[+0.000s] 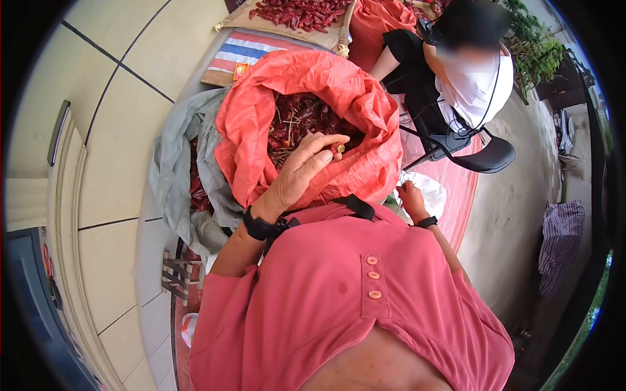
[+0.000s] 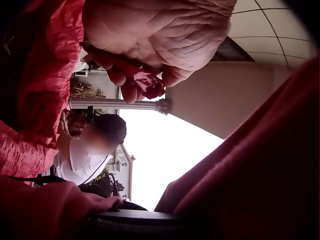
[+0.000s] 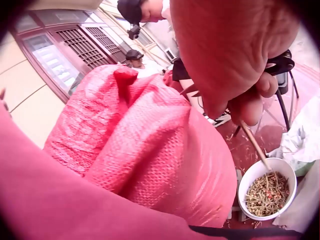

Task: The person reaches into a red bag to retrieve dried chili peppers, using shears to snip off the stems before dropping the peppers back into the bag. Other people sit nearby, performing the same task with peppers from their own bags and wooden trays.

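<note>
My left hand point(image 1: 301, 164) is over the mouth of a red woven sack point(image 1: 306, 72), holding a dried red chili point(image 2: 145, 82) between thumb and fingers, its stem end showing. Dark red dried chilies point(image 1: 297, 120) with loose stems fill the sack. Lower and to the right of the sack, my right hand point(image 3: 235, 55) has its fingers curled on a thin tan stick-like piece point(image 3: 255, 145) that slants down toward a white bowl point(image 3: 243, 192). A pointed tip also shows beside that hand; I cannot tell what it belongs to. Cut stems and a few red bits lie in the bowl.
A grey-green sack point(image 1: 179, 156) with more chilies stands left of the red one. Beyond are chilies on a tan sack cloth point(image 1: 336, 42) and a striped bag point(image 1: 244, 49). A person in a white top point(image 1: 479, 91) sits on a black chair point(image 1: 482, 156) at the right.
</note>
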